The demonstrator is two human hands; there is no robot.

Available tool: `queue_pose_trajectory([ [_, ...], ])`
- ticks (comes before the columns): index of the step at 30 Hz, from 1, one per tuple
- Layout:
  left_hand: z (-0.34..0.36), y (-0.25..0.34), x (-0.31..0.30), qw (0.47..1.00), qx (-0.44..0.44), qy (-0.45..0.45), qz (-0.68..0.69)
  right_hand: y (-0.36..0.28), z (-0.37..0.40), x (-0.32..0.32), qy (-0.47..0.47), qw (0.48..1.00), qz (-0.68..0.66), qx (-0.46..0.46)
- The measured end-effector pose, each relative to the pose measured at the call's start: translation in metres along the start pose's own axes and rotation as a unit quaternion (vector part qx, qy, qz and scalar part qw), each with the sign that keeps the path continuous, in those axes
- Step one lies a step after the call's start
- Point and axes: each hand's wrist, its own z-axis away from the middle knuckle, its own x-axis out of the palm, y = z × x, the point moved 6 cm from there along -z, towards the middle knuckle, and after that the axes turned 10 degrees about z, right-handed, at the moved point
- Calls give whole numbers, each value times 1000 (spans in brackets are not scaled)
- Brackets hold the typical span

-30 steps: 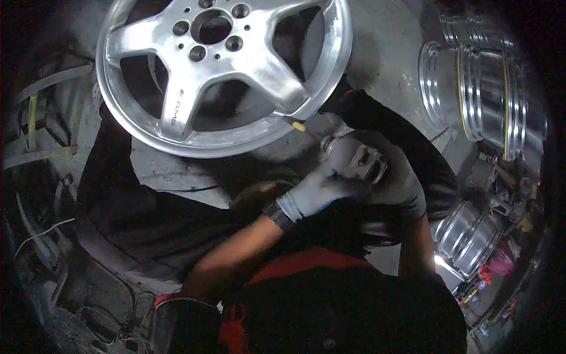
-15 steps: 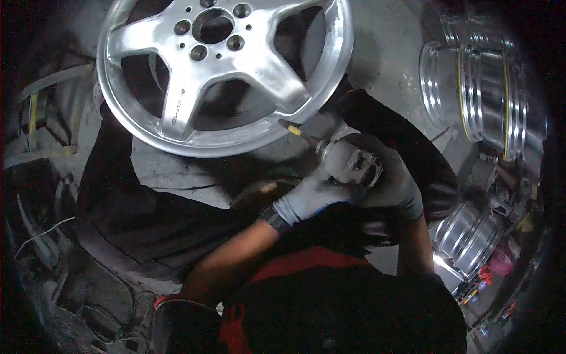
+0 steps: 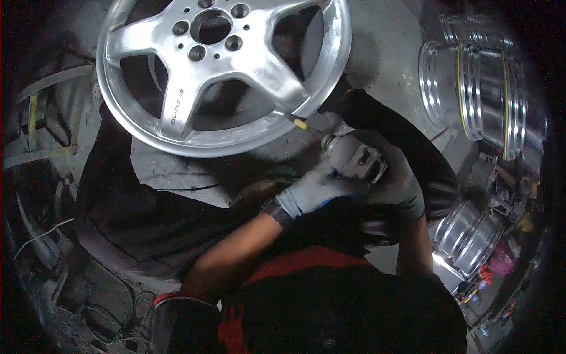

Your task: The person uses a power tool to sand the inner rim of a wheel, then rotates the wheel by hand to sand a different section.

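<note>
From the head camera we look straight down, and the silver five-spoke alloy wheel (image 3: 224, 76) fills the upper left of the view. It lies face up with its hub hole and ring of bolt holes near the top edge, and there is lettering on the spoke that points down and left. Its lower rim lies over our dark trouser leg (image 3: 135, 200).

Just below and to the right of the wheel, both our hands are clamped on a small grey power tool (image 3: 354, 156). Our left hand (image 3: 312, 192), in a grey glove, comes up from a bare forearm and wraps its fingers around the near side of the tool. Our right hand (image 3: 395, 183), gloved the same, is closed over the tool's body from the right. So both hands are gripping, neither one open.

The tool's thin bit (image 3: 299, 124), marked with a yellow band, points up and left to the wheel's lower right rim. The tip sits right at the polished lip, but it is too small to tell whether it touches.

Well apart on the right stands a stack of shiny bare rims (image 3: 477, 94) on the grey concrete floor (image 3: 383, 41), with one more rim (image 3: 466, 236) lower down by our right elbow. Our red garment (image 3: 306, 265) shows at the bottom of the view.
</note>
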Motion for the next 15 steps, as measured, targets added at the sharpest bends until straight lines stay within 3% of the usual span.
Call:
queue_pose_trajectory([
  [2, 2, 2, 1, 1000, 8, -7, 3, -2, 0, -3, 20, 1000, -10, -15],
  [4, 11, -8, -7, 999, -2, -10, 33, 2, 0, 6, -71, 996, 45, 38],
  [8, 20, -28, -26, 999, 42, 12, -6, -6, -3, 16, -23, 997, 66, -25],
  [10, 26, -28, -29, 993, 28, 43, 106, -1, -10, 24, -71, 996, -44, 26],
  [11, 30, -22, -29, 993, 26, 43, 106, -1, -11, 25, -70, 996, -45, 26],
  [13, 35, -8, -26, 999, 8, 17, -28, -9, -12, 22, -44, 998, 15, -42],
  [15, 26, -9, -24, 1000, 8, 9, 9, -2, -6, 20, -27, 998, 42, -45],
])
